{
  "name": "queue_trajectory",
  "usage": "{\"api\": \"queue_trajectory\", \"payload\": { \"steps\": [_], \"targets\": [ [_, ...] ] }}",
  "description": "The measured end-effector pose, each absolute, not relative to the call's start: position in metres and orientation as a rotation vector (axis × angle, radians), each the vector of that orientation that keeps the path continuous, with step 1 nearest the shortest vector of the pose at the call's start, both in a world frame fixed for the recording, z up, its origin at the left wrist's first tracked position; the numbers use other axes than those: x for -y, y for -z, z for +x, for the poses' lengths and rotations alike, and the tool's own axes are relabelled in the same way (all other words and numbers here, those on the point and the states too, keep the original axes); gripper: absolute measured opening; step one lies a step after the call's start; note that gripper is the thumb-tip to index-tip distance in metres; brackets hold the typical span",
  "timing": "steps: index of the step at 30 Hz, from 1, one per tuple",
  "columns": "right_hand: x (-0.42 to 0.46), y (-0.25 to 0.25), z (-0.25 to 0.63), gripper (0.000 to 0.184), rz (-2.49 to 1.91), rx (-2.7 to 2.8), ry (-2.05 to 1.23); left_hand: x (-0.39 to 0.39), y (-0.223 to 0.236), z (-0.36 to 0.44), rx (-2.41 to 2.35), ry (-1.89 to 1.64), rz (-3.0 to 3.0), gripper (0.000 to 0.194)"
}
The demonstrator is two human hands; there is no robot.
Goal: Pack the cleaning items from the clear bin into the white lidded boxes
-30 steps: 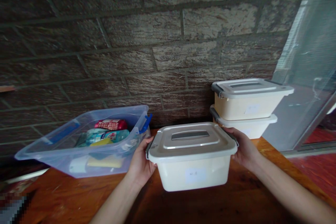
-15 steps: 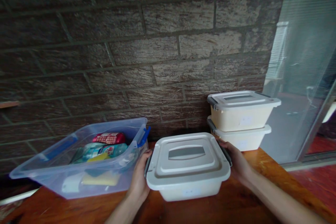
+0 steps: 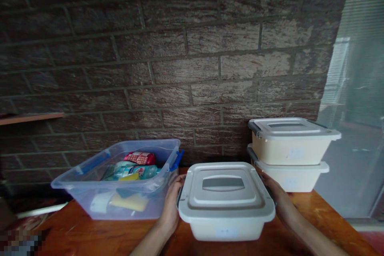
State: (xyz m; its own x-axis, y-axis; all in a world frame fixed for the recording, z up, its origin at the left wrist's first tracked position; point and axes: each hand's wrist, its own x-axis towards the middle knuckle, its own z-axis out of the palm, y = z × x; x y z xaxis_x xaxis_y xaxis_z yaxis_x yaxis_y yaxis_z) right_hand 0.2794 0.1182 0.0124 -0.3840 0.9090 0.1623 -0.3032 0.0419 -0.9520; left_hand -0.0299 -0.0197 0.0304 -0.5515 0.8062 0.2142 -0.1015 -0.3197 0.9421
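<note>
A white plastic box with a clip-on lid and a grey recessed handle sits on the wooden table near its front. My left hand grips its left side by the grey latch. On the opposite side, my right hand grips the box by the other latch. Both hands are closed around the box's edges.
A clear bin with blue latches, holding bottles and packets, stands to the left. Two stacked white lidded boxes stand at the back right against the brick wall. A glass panel rises on the right.
The white box, held higher a second ago, has come down onto the table between my hands. The view has shifted slightly left and up.
</note>
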Motion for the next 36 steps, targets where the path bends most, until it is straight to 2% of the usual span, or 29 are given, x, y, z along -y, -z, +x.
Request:
{"api": "queue_trajectory", "payload": {
  "steps": [7,11,17,21,26,36],
  "targets": [
    [-0.113,-0.021,0.280,0.033,-0.677,1.342,-1.526,0.020,-0.029,-0.032,-1.285,-1.935,0.960,0.023],
    [-0.114,-0.028,0.282,0.033,-0.691,1.404,-1.458,0.019,-0.033,-0.035,-1.237,-1.955,0.899,0.028],
    [-0.114,-0.036,0.291,0.043,-0.899,1.533,-1.085,0.019,-0.038,-0.037,-1.063,-1.967,0.787,0.041],
    [-0.111,-0.042,0.296,0.046,-0.882,1.667,-0.953,0.020,-0.035,-0.040,-1.186,-1.936,0.903,0.042],
    [-0.105,-0.051,0.299,0.047,-0.903,1.740,-0.873,0.022,-0.034,-0.044,-1.445,-1.960,1.028,0.031],
    [-0.089,-0.066,0.297,0.045,-0.899,1.897,-0.901,0.029,-0.047,-0.041,-1.612,-1.939,1.324,0.028]
  ]
}}
